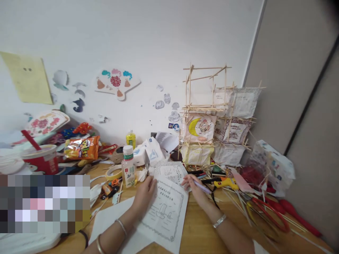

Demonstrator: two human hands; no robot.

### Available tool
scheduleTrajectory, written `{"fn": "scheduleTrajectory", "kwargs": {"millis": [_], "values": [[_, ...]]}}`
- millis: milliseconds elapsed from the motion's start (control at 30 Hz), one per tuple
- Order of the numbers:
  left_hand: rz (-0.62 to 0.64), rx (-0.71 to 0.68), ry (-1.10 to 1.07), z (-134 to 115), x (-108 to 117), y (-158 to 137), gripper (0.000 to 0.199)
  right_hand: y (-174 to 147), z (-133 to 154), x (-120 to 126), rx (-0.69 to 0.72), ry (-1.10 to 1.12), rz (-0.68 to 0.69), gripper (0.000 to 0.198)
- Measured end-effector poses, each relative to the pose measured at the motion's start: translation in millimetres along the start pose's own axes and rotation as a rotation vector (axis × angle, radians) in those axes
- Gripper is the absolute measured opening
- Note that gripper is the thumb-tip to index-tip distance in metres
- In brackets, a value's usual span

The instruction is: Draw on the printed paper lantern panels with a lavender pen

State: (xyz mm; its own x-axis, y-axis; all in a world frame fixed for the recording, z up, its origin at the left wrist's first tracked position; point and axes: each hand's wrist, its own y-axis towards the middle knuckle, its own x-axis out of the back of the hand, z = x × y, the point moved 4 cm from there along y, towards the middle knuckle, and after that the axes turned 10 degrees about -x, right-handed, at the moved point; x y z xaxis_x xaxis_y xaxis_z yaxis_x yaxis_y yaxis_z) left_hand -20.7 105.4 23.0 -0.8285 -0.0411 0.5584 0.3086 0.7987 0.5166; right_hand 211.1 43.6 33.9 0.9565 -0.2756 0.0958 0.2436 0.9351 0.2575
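Note:
A white sheet with a line drawing of boats (162, 211), handwriting and a wavy border lies before me, tilted up at its far end. My left hand (145, 192) has its fingers closed at the sheet's upper left edge. A light purple pen (202, 187) sits in my right hand (195, 189), whose fingertips are near the sheet's upper right edge. Just beyond is another drawn sheet with a patterned border (169, 170), partly covered by the first. A larger blank white paper (116, 220) spreads under my left forearm.
Behind stands a stick frame (206, 106) with drawn paper panels. To the right lie a yellow glue gun (226, 183) and red-handled scissors (272, 213). On the left are a clear bottle (128, 169), a tape roll (113, 173), a snack bag (82, 148) and a red cup (41, 162).

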Motion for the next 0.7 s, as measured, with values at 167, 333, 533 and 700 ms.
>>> {"fn": "scheduleTrajectory", "kwargs": {"millis": [167,333,533,700], "values": [[-0.265,0.001,-0.171,4.7,5.1,-1.1,0.030,-0.6,-10.2,1.1,-0.030,0.079,-0.001,0.052],[-0.380,-0.006,-0.288,8.9,8.2,-4.4,0.030,-4.0,-17.9,-4.7,-0.167,0.213,0.055,0.047],[-0.388,0.041,-0.398,5.4,5.1,-7.2,0.030,-14.0,-15.3,-18.0,-0.244,0.329,0.112,0.037],[-0.220,0.148,-0.524,7.7,-3.1,0.2,0.030,-12.0,-4.6,-5.8,-0.132,0.400,-0.030,0.031]]}}
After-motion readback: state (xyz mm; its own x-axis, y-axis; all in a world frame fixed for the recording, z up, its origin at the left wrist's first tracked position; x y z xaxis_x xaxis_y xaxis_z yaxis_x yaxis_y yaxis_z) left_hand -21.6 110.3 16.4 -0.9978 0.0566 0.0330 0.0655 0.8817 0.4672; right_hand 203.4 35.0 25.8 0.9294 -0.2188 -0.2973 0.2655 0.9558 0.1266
